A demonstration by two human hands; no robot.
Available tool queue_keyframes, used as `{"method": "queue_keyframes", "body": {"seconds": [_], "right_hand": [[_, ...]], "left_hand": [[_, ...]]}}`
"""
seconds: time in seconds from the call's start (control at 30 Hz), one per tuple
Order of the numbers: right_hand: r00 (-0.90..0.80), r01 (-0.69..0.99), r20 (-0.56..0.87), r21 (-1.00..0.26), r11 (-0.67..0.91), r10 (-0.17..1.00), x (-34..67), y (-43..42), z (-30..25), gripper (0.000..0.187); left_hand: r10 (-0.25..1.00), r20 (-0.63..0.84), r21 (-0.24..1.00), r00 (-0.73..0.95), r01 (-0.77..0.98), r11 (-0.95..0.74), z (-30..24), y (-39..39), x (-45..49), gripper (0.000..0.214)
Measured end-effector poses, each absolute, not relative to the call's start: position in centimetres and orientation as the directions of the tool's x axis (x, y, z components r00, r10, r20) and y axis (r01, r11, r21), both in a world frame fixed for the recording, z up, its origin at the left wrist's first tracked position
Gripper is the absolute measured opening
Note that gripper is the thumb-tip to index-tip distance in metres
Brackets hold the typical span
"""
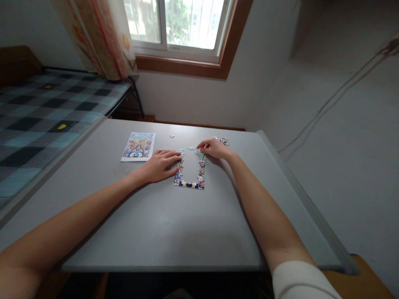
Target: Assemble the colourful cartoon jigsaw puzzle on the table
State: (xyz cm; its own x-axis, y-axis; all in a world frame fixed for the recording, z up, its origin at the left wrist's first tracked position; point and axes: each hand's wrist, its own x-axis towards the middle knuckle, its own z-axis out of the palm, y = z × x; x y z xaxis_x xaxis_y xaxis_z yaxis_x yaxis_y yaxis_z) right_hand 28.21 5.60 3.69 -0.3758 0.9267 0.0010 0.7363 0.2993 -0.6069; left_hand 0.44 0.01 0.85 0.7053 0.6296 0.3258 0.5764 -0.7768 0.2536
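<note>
A jigsaw border lies on the table, joined along its left side, bottom (189, 185) and right side (202, 168), with bare table inside. My left hand (162, 165) rests flat with fingers apart, its fingertips on the border's left side. At the upper right corner, my right hand (213, 148) pinches a light-coloured jigsaw piece (197, 152), partly covered by the fingers. One loose jigsaw piece (191, 148) lies at the open top, between the hands. Behind my right hand is a pile of loose pieces (224, 142), partly hidden.
A printed picture sheet (139, 146) with a penguin lies left of my left hand. Farther back sits a single loose piece (172, 136). The grey table (162, 228) has raised side edges. A bed (62, 99) stands at left, a window (187, 25) beyond.
</note>
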Motion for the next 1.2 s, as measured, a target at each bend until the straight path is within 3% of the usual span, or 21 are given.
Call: {"method": "queue_keyframes", "body": {"seconds": [0.37, 0.7, 1.07, 1.2], "right_hand": [[-0.306, 0.815, -0.073, -0.535, 0.222, 0.949, 28.2, 5.5, 3.8, 0.005], [-0.289, 0.764, -0.113, -0.625, 0.158, 0.951, 28.5, 6.2, 2.9, 0.011], [-0.279, 0.786, -0.071, -0.591, 0.185, 0.958, 28.3, 6.1, 2.7, 0.005], [-0.298, 0.781, 0.005, -0.573, 0.248, 0.954, 27.7, 5.7, 3.4, 0.009]], "left_hand": [[0.635, 0.313, 0.255, 0.706, 0.582, -0.772, 0.9, 0.0, 0.4, 0.038], [0.635, 0.319, 0.265, 0.704, 0.576, -0.773, 0.7, 0.1, 0.4, 0.037], [0.624, 0.327, 0.239, 0.71, 0.576, -0.782, 0.8, 0.0, 0.4, 0.038], [0.622, 0.332, 0.224, 0.709, 0.581, -0.782, 0.7, 0.1, 0.3, 0.038]]}}
